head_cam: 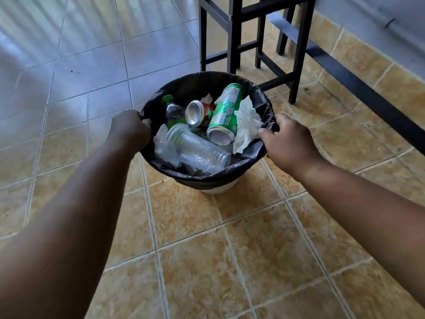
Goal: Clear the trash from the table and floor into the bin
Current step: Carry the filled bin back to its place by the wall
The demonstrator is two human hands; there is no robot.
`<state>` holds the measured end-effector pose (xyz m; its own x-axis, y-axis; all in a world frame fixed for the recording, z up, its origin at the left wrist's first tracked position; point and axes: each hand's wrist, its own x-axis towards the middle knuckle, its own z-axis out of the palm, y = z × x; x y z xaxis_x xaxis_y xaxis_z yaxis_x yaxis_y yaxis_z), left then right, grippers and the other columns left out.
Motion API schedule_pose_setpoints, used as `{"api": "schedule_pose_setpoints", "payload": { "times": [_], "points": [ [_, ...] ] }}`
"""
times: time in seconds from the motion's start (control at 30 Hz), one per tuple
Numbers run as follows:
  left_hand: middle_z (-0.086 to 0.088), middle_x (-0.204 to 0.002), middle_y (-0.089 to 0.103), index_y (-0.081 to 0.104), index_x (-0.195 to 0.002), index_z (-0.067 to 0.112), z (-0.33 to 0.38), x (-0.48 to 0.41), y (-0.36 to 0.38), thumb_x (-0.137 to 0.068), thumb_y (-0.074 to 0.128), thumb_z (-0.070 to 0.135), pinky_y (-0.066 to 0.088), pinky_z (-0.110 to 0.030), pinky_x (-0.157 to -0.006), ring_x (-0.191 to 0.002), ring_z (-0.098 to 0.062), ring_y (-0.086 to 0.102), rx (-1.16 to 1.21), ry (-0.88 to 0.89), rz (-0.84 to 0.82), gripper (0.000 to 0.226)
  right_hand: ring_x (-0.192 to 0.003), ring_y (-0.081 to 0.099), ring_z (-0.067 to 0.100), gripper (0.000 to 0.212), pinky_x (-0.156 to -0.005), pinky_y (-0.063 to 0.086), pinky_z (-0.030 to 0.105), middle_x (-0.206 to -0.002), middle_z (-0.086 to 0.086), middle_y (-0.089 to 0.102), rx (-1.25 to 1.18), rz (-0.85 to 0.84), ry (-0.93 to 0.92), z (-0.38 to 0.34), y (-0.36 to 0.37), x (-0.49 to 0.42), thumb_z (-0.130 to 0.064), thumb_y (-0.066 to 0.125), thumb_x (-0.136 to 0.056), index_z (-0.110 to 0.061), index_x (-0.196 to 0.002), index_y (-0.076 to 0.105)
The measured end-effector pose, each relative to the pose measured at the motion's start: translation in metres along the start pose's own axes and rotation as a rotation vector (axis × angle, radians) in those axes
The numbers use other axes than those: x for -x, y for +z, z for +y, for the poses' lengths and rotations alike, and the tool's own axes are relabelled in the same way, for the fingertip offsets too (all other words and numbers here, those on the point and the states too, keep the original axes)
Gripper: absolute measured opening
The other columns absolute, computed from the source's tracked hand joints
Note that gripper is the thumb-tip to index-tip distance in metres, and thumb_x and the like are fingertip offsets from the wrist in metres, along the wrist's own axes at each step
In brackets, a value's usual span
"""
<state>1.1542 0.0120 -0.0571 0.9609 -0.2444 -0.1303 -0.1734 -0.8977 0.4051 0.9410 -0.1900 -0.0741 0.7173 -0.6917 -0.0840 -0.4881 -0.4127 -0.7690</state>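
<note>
A white bin point(218, 188) lined with a black bag point(195, 85) stands on the tiled floor in the middle of the head view. My left hand point(130, 127) grips its left rim. On the right rim, my right hand point(288, 143) is closed around the bag's edge. Inside lie a tall green can point(226, 113), a red and silver can point(199, 112), a clear plastic bottle with a green cap point(173, 110), clear plastic cups point(197, 150) and crumpled white tissue point(247, 123).
Black wooden furniture legs point(232, 35) stand just behind the bin. A dark baseboard point(358, 86) runs along the wall at the right. Tan tiles point(230, 261) cover the floor in front and to the left.
</note>
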Motion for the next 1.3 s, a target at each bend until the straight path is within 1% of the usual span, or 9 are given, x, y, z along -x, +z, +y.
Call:
{"api": "schedule_pose_setpoints", "payload": {
  "times": [0.17, 0.47, 0.63, 0.7, 0.87, 1.07, 1.2, 1.23, 1.3],
  "points": [
    [-0.031, -0.110, 0.064, 0.064, -0.111, -0.006, 0.007, -0.005, 0.005, -0.093, 0.049, 0.011, 0.056, -0.045, -0.084, -0.100, -0.045, 0.062, -0.065, 0.008, 0.021, 0.029, -0.060, 0.047, 0.022, 0.018, -0.050, 0.036, 0.030, -0.075, 0.007, 0.058, 0.031, 0.020, -0.054, 0.001, 0.001, -0.007, -0.022, 0.047, -0.090, -0.006, -0.089, 0.055],
    [-0.032, -0.110, 0.063, 0.058, -0.114, -0.003, 0.053, 0.041, -0.062, -0.092, 0.044, 0.008, 0.055, -0.049, -0.078, -0.098, -0.049, 0.063, -0.062, 0.057, -0.080, 0.029, -0.071, 0.045, 0.029, 0.014, -0.057, 0.025, 0.030, -0.085, 0.017, 0.057, 0.254, 0.077, 0.019, -0.070, -0.078, 0.004, -0.012, 0.043, -0.088, -0.003, -0.093, 0.053],
    [-0.030, -0.114, 0.057, 0.047, -0.118, 0.000, 0.094, 0.101, -0.176, -0.095, 0.041, 0.008, 0.038, -0.038, -0.068, -0.087, -0.035, 0.050, 0.007, -0.001, -0.166, 0.025, -0.102, 0.056, 0.040, 0.056, -0.073, 0.039, 0.034, -0.120, 0.024, 0.061, 0.297, 0.015, 0.109, -0.163, -0.157, 0.050, -0.004, 0.042, -0.089, -0.017, -0.143, 0.040],
    [-0.031, -0.111, 0.057, 0.045, -0.117, 0.001, 0.111, 0.126, -0.233, -0.096, 0.040, 0.007, 0.035, -0.037, -0.068, -0.080, -0.031, 0.044, 0.029, -0.002, -0.202, 0.023, -0.085, 0.056, 0.040, 0.067, -0.070, 0.040, 0.037, -0.109, 0.027, 0.063, 0.278, 0.009, 0.140, -0.208, -0.192, 0.078, -0.001, 0.042, -0.088, -0.024, -0.150, 0.030],
    [-0.030, -0.107, 0.062, 0.044, -0.127, 0.006, 0.149, 0.195, -0.386, -0.096, 0.043, 0.006, 0.042, -0.036, -0.067, -0.080, -0.037, 0.054, 0.060, 0.026, -0.291, 0.031, -0.048, 0.039, 0.013, 0.074, -0.051, 0.026, 0.042, -0.054, 0.005, 0.043, 0.291, -0.007, 0.151, -0.320, -0.293, 0.150, 0.002, 0.044, -0.084, -0.029, -0.150, 0.030],
    [-0.028, -0.116, 0.064, 0.039, -0.139, 0.010, 0.177, 0.268, -0.535, -0.098, 0.044, 0.006, 0.039, -0.031, -0.071, -0.099, -0.044, 0.061, 0.117, 0.145, -0.365, 0.042, -0.046, 0.035, 0.007, 0.074, -0.054, 0.029, 0.032, -0.051, -0.003, 0.037, 0.325, 0.044, 0.166, -0.444, -0.403, 0.241, 0.005, 0.049, -0.081, -0.023, -0.148, 0.035],
    [-0.027, -0.116, 0.065, 0.031, -0.149, 0.015, 0.191, 0.302, -0.607, -0.097, 0.044, 0.006, 0.043, -0.032, -0.072, -0.099, -0.041, 0.063, 0.146, 0.313, -0.395, 0.054, -0.053, 0.054, 0.024, 0.074, -0.059, 0.039, 0.040, -0.074, 0.020, 0.065, 0.308, 0.155, 0.189, -0.505, -0.455, 0.308, 0.006, 0.050, -0.082, -0.030, -0.146, 0.039],
    [-0.027, -0.118, 0.065, 0.027, -0.151, 0.015, 0.196, 0.309, -0.622, -0.097, 0.043, 0.006, 0.043, -0.032, -0.072, -0.099, -0.041, 0.062, 0.139, 0.366, -0.408, 0.057, -0.050, 0.051, 0.017, 0.074, -0.057, 0.028, 0.021, -0.069, 0.014, 0.065, 0.307, 0.183, 0.197, -0.518, -0.465, 0.326, 0.005, 0.050, -0.083, -0.034, -0.144, 0.040],
    [-0.027, -0.121, 0.063, 0.019, -0.155, 0.017, 0.210, 0.322, -0.650, -0.098, 0.042, 0.005, 0.041, -0.030, -0.073, -0.093, -0.036, 0.060, 0.124, 0.468, -0.439, 0.063, -0.046, 0.049, 0.003, 0.072, -0.053, 0.036, 0.016, -0.069, -0.005, 0.064, 0.300, 0.273, 0.206, -0.542, -0.483, 0.359, 0.007, 0.050, -0.083, -0.036, -0.140, 0.046]
  ]
}}
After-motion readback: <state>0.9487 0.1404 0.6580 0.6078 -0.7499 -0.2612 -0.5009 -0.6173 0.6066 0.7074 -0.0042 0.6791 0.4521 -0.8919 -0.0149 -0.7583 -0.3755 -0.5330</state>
